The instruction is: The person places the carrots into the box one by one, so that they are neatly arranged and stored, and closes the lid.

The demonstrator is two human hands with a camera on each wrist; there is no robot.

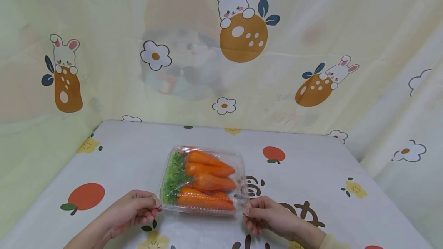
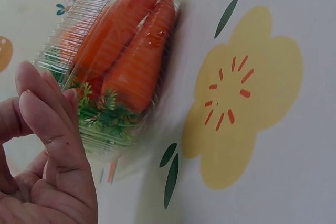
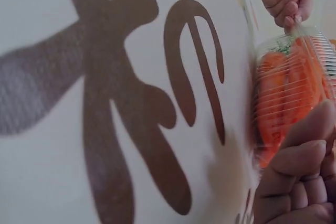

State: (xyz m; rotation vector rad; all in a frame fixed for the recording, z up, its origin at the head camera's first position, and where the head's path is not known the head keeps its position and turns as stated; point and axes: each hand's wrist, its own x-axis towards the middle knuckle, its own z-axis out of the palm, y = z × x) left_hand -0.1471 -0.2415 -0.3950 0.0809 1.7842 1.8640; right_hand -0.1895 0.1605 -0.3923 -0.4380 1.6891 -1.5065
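Observation:
A clear plastic clamshell box [image 1: 241, 164] stands in front of me, its lid down. Inside lie several orange carrots [image 1: 212, 183], their green leafy tops [image 1: 174, 176] all toward the left. My left hand [image 1: 129, 211] pinches the near left corner of the box between thumb and fingers. At the near right corner, my right hand [image 1: 270, 216] pinches the rim the same way. In the left wrist view, carrots [image 2: 136, 59] show through the ribbed side wall. The right wrist view shows the curled fingers of my right hand [image 3: 302, 182] beside the box.
A white tablecloth [image 1: 121, 164] printed with fruit, yellow flowers and brown lettering covers the table. Behind it hangs a pale curtain [image 1: 194, 114] with rabbit and flower prints, and more curtain closes off the left and right sides.

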